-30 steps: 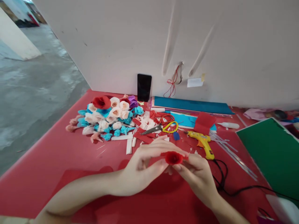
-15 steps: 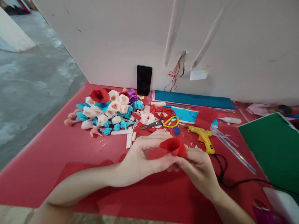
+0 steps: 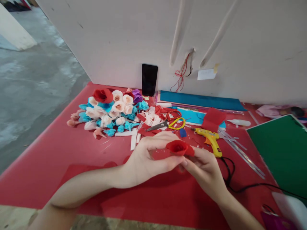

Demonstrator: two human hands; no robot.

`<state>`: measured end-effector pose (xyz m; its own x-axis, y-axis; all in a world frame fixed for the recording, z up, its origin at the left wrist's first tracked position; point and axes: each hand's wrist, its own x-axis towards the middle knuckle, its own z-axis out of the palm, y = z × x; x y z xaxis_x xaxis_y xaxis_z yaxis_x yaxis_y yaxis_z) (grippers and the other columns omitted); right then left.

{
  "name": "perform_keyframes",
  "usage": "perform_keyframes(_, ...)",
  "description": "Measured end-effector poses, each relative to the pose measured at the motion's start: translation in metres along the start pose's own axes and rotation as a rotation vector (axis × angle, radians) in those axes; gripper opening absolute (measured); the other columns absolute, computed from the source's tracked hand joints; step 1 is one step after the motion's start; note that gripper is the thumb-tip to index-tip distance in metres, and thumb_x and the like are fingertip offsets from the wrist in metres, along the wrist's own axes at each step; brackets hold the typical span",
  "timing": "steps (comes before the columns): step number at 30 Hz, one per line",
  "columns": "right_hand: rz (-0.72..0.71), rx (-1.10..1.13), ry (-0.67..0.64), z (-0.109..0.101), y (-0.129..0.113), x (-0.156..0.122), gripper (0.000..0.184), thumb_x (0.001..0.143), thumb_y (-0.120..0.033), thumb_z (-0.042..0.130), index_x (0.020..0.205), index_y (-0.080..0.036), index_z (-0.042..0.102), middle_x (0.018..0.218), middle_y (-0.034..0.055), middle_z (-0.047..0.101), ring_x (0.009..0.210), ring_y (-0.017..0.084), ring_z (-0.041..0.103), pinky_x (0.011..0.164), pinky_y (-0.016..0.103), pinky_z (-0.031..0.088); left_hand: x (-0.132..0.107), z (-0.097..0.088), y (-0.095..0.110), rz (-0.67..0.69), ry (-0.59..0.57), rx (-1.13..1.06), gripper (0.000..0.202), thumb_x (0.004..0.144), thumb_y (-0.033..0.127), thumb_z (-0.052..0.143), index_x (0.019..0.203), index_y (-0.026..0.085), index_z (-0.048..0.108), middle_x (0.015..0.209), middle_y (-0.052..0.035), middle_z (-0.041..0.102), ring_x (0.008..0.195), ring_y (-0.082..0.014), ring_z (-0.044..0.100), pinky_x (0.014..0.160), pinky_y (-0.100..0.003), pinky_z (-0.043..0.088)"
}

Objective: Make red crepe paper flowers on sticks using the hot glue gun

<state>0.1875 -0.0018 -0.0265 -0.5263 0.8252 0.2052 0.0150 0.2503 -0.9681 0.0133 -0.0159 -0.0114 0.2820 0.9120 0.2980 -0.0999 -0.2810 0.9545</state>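
Grey, patchy concrete floor (image 3: pixel 45 73) spreads off to the left, and a smooth off-white panel (image 3: pixel 115 41) with two raised ridges stands behind a red-covered table (image 3: pixel 79 147). Held above the table's near half is a red paper flower (image 3: pixel 179 147), its thin, matte petal curled into a shallow cup with a darker hollow and a flared rim. Left hand (image 3: pixel 148 156) and right hand (image 3: pixel 206 169) are together on it, each clamped on the flower between thumb and fingers, with the thumb tips meeting under its front edge.

A second ago those thumbs sat apart at the cup's lower edge, and its mouth looked smaller and rounder; now the rim spreads wider. Flower and hands also appear higher in view, as does the table.

Beyond the left hand lies a heap of crinkled paper flowers (image 3: pixel 105 121) in white, blue, pink, red and purple. Dark-bladed scissors (image 3: pixel 163 125) rest among paper scraps (image 3: pixel 153 118). Near the right hand is a yellow glue gun (image 3: pixel 209 140), with clear sticks (image 3: pixel 240 158) and a green board (image 3: pixel 280 150) farther right. A black phone (image 3: pixel 149 80) leans on the panel. The hands hide the flower's underside.
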Motion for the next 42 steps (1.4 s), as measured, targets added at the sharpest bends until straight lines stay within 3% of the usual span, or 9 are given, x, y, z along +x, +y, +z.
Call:
perform_keyframes(8, 0.071, 0.043, 0.129, -0.002, -0.004, -0.001, 0.02, 0.079, -0.028, 0.066, 0.096, -0.019, 0.06, 0.084, 0.0034, 0.064, 0.061, 0.01, 0.058, 0.053, 0.02, 0.049, 0.002, 0.001, -0.003, -0.138, 0.04, -0.066, 0.008, 0.077, 0.018, 0.065, 0.073, 0.017, 0.072, 0.098, -0.008, 0.058, 0.095, -0.0205, 0.055, 0.086, -0.036, 0.047)
perform_keyframes(14, -0.03, -0.114, 0.113, -0.006, -0.007, 0.002, 0.006, 0.08, -0.023, 0.064, 0.078, -0.018, 0.063, 0.08, 0.0032, 0.058, 0.072, 0.012, 0.055, 0.062, 0.022, 0.047, 0.003, 0.002, -0.007, -0.089, 0.062, -0.04, 0.006, 0.076, 0.021, 0.068, 0.072, 0.017, 0.071, 0.088, -0.005, 0.053, 0.091, -0.0183, 0.052, 0.086, -0.034, 0.045)
perform_keyframes(17, 0.033, 0.011, 0.119, -0.006, -0.005, 0.001, 0.007, 0.08, -0.021, 0.063, 0.075, -0.018, 0.063, 0.08, 0.0028, 0.059, 0.073, 0.012, 0.055, 0.066, 0.022, 0.047, 0.004, 0.001, -0.009, -0.086, 0.06, -0.066, 0.009, 0.075, 0.024, 0.07, 0.082, 0.019, 0.071, 0.089, -0.0043, 0.058, 0.091, -0.0182, 0.055, 0.086, -0.032, 0.047)
perform_keyframes(21, 0.123, 0.196, 0.162, -0.008, -0.001, -0.002, 0.009, 0.083, -0.026, 0.063, 0.078, -0.018, 0.063, 0.076, 0.0006, 0.057, 0.055, 0.006, 0.049, 0.051, 0.017, 0.043, 0.006, 0.001, -0.014, -0.03, 0.19, -0.174, 0.02, 0.078, 0.026, 0.068, 0.098, 0.024, 0.069, 0.09, -0.003, 0.064, 0.085, -0.0144, 0.06, 0.077, -0.025, 0.051)
perform_keyframes(25, 0.176, 0.292, 0.164, -0.009, 0.001, -0.004, 0.016, 0.085, -0.03, 0.061, 0.078, -0.016, 0.058, 0.061, -0.0023, 0.051, 0.047, 0.006, 0.048, 0.045, 0.018, 0.043, 0.009, 0.001, -0.018, 0.015, 0.26, -0.16, 0.012, 0.071, 0.012, 0.073, 0.079, 0.021, 0.072, 0.078, -0.0001, 0.067, 0.072, -0.0092, 0.061, 0.066, -0.018, 0.052)
perform_keyframes(31, 0.223, 0.374, 0.107, -0.008, -0.002, -0.004, 0.013, 0.085, -0.03, 0.061, 0.085, -0.017, 0.06, 0.06, -0.0023, 0.053, 0.047, 0.006, 0.047, 0.046, 0.018, 0.043, 0.011, 0.0, -0.021, 0.007, 0.187, -0.138, 0.01, 0.067, 0.01, 0.075, 0.072, 0.02, 0.073, 0.072, -0.0007, 0.069, 0.063, -0.01, 0.063, 0.057, -0.019, 0.054)
perform_keyframes(38, 0.225, 0.396, 0.053, -0.007, 0.0, -0.006, 0.014, 0.085, -0.03, 0.061, 0.084, -0.017, 0.06, 0.06, -0.0026, 0.055, 0.048, 0.005, 0.049, 0.05, 0.018, 0.042, 0.012, 0.002, -0.021, 0.02, 0.13, -0.057, 0.013, 0.071, 0.02, 0.074, 0.06, 0.016, 0.068, 0.059, -0.0004, 0.064, 0.049, -0.0083, 0.056, 0.046, -0.018, 0.047)
perform_keyframes(42, 0.22, 0.382, 0.043, -0.007, -0.001, -0.007, 0.013, 0.085, -0.029, 0.061, 0.086, -0.017, 0.06, 0.057, -0.0035, 0.054, 0.049, 0.005, 0.049, 0.052, 0.017, 0.042, 0.007, 0.004, -0.022, -0.049, 0.107, -0.128, 0.032, 0.088, 0.034, 0.054, 0.061, 0.016, 0.057, 0.041, 0.0071, 0.037, 0.031, -0.0028, 0.029, 0.031, -0.015, 0.023)
